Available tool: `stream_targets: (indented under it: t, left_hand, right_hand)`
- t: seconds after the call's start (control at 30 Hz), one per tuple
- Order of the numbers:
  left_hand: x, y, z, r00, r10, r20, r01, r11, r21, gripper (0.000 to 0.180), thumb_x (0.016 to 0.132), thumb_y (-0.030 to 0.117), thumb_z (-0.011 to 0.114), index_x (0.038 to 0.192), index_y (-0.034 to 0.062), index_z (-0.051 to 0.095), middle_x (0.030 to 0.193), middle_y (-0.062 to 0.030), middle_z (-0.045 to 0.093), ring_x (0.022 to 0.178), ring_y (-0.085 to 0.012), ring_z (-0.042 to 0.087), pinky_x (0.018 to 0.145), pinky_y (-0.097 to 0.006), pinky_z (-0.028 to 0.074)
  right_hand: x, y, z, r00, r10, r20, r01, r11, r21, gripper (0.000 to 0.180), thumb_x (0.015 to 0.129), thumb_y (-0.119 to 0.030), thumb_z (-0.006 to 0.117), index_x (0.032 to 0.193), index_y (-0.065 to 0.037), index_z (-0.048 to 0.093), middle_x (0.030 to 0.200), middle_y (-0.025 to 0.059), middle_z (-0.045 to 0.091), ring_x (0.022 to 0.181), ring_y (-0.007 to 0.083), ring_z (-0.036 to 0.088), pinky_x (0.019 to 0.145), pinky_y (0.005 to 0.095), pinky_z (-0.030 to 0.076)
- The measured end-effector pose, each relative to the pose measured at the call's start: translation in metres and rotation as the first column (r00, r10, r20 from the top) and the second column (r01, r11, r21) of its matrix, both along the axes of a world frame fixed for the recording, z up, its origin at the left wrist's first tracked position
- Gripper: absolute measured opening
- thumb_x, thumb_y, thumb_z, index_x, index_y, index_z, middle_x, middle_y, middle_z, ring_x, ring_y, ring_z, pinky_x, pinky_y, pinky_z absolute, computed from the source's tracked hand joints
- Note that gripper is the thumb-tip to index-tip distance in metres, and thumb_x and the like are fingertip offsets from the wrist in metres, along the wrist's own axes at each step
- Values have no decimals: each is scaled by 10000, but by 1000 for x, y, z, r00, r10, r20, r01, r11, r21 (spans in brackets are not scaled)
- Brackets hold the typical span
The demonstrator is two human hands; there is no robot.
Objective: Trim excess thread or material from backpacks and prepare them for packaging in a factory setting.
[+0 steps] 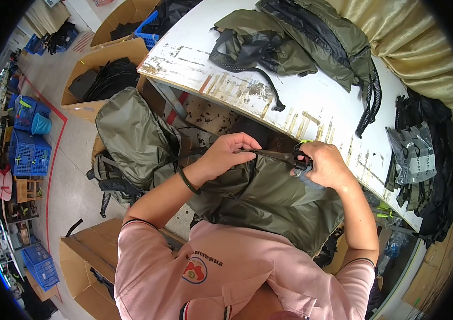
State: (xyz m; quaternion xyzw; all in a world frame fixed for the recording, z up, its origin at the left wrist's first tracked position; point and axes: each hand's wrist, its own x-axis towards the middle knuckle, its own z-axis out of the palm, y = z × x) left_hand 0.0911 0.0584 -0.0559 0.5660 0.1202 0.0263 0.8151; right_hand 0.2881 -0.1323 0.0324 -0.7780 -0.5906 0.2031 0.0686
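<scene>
Both grips closed: left hand pinches a black strap, right hand holds small snips. Olive backpack at the counter edge looks mid-trim to me, more bags waiting.

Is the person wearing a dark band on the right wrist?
No, the dark band sits on the left wrist, just behind the left hand; the right hand has a bare wrist.

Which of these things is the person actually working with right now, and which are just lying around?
In hand:
- olive-green fabric backpack on the lap
- black strap pinched by the left hand
- dark scissors-like tool in the right hand

Lying about:
- olive bags on the worn white table
- olive backpack by the floor
- cardboard boxes
- blue plastic crates
</scene>
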Motion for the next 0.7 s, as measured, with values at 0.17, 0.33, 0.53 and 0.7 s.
stream_targets:
  t: [0.17, 0.33, 0.53, 0.7]
  left_hand:
    - [-1, 1, -5, 1000, -3, 4, 3, 1000, 10, 186, 875, -7, 623, 1056, 26, 600, 990, -12, 620, 926, -64, 579, 834, -216, 471]
    - [0, -2, -3, 998, 42, 42, -41, 999, -14, 221, 865, 8, 640, 1078, 33, 587, 953, 8, 604, 867, -41, 566, 787, -197, 467]
    - [0, -2, 1, 1000, 22, 10, -22, 1000, 12, 227, 861, 0, 641, 1078, 31, 584, 969, 3, 610, 883, -44, 571, 797, -202, 468]
    - [-1, -3, 0, 1000, 19, 16, -19, 1000, 5, 209, 864, 1, 640, 1064, 26, 588, 976, -5, 617, 886, -44, 573, 792, -204, 472]
  right_hand:
    - [5, -6, -2, 1000, 2, 6, -2, 1000, -4, 299, 663, -242, 759, 824, -43, 605, 809, 144, 642, 828, 354, 622, 713, 447, 496]
    - [6, -8, -2, 1000, 3, -27, -4, 1000, -16, 318, 672, -272, 771, 810, -43, 599, 801, 148, 640, 822, 363, 619, 705, 452, 488]
    - [5, -4, -4, 996, 16, -89, -17, 1000, -15, 354, 669, -312, 784, 806, -44, 598, 799, 154, 641, 820, 371, 615, 700, 457, 479]
    - [1, -2, -8, 997, 25, -72, -23, 999, 23, 399, 658, -340, 812, 779, -37, 583, 760, 141, 625, 772, 358, 610, 672, 439, 472]
